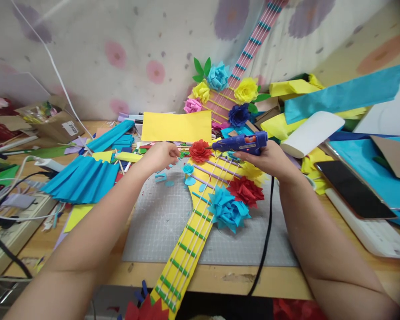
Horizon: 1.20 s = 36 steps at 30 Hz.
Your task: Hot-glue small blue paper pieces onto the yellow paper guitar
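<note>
My right hand (276, 161) is wrapped round a blue glue gun (242, 143), whose nozzle points left over the red paper flower (200, 151). Left of that flower is my left hand (163, 156), its fingers pinched together; whatever they hold, if anything, is too small to make out. Below both hands lies a yellow paper guitar (197, 224) with white strings and green frets, its neck reaching past the front table edge. It bears a large light-blue paper flower (229, 209), a second red flower (246, 191) and a small blue rosette (188, 169).
A grey cutting mat (156, 231) lies under the guitar, with blue paper scraps. Behind leans a pink paper guitar (250, 58) with flowers. Pleated blue paper (83, 180) lies left, a phone (353, 189) right. The gun's black cord (269, 231) hangs over the front edge.
</note>
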Each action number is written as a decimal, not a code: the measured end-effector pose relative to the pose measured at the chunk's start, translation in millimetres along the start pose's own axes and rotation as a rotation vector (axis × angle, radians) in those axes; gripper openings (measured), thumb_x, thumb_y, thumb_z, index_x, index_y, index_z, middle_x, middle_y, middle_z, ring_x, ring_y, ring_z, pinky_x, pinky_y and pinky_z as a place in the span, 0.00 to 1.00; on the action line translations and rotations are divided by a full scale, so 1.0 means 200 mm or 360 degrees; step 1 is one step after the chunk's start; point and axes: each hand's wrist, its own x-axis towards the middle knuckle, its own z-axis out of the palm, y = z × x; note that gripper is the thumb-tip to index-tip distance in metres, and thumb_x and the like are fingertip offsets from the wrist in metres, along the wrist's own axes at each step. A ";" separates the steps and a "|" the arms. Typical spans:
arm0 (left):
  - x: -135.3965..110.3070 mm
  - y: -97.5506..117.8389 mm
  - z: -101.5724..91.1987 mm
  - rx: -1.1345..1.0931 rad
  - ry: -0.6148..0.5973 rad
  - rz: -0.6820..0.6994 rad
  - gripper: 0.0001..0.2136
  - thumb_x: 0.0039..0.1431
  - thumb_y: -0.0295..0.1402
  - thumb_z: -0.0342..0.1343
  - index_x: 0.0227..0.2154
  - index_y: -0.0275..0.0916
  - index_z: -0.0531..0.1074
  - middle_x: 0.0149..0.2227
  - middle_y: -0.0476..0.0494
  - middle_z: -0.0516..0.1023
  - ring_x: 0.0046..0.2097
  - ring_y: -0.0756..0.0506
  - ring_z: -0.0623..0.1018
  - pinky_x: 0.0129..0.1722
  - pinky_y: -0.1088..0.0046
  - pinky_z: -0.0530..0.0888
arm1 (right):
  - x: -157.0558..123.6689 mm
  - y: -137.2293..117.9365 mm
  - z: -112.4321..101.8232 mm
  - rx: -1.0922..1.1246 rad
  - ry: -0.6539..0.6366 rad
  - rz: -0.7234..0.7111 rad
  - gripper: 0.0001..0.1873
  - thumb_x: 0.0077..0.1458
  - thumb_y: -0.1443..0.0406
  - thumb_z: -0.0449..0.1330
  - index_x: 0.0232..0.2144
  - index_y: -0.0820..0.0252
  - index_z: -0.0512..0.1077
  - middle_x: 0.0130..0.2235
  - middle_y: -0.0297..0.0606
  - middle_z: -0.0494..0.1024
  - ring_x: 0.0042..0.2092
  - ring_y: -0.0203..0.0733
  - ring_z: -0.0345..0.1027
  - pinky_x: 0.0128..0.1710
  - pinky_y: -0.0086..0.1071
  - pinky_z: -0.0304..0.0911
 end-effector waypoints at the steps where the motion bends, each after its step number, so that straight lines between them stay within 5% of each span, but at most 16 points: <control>1: 0.01 0.00 0.00 -0.0036 -0.0022 -0.0022 0.05 0.42 0.22 0.60 0.23 0.38 0.75 0.23 0.49 0.77 0.18 0.49 0.74 0.17 0.78 0.68 | 0.00 0.00 0.00 -0.0007 0.0000 -0.0003 0.23 0.46 0.48 0.61 0.37 0.58 0.78 0.32 0.37 0.78 0.36 0.50 0.72 0.39 0.43 0.69; 10: 0.09 -0.02 0.04 -0.0167 -0.0268 -0.0059 0.06 0.38 0.21 0.62 0.17 0.37 0.74 0.18 0.46 0.77 0.23 0.46 0.78 0.20 0.76 0.74 | 0.00 0.00 -0.01 -0.0037 0.0018 -0.0026 0.22 0.48 0.48 0.61 0.36 0.59 0.78 0.31 0.38 0.77 0.34 0.47 0.71 0.34 0.38 0.68; 24: 0.12 -0.01 0.04 0.0030 -0.0499 -0.0047 0.04 0.45 0.27 0.63 0.27 0.36 0.77 0.28 0.46 0.80 0.29 0.48 0.80 0.28 0.77 0.76 | 0.01 0.03 -0.01 -0.0036 0.0094 -0.0118 0.24 0.47 0.46 0.61 0.35 0.59 0.78 0.31 0.36 0.78 0.34 0.45 0.71 0.34 0.37 0.68; 28: 0.12 0.00 0.04 0.0000 -0.0529 -0.0058 0.09 0.48 0.38 0.63 0.27 0.36 0.76 0.29 0.43 0.80 0.31 0.46 0.80 0.30 0.74 0.76 | 0.01 0.04 -0.01 -0.0043 0.0088 -0.0087 0.24 0.46 0.46 0.61 0.34 0.59 0.78 0.29 0.36 0.76 0.32 0.44 0.69 0.32 0.37 0.68; 36: 0.07 0.04 0.03 -0.0259 -0.0481 -0.0225 0.31 0.57 0.58 0.42 0.33 0.32 0.75 0.37 0.31 0.80 0.38 0.40 0.81 0.31 0.69 0.76 | 0.01 0.00 -0.02 -0.0031 0.0090 -0.0001 0.23 0.45 0.48 0.62 0.33 0.61 0.77 0.27 0.36 0.73 0.30 0.40 0.64 0.30 0.35 0.65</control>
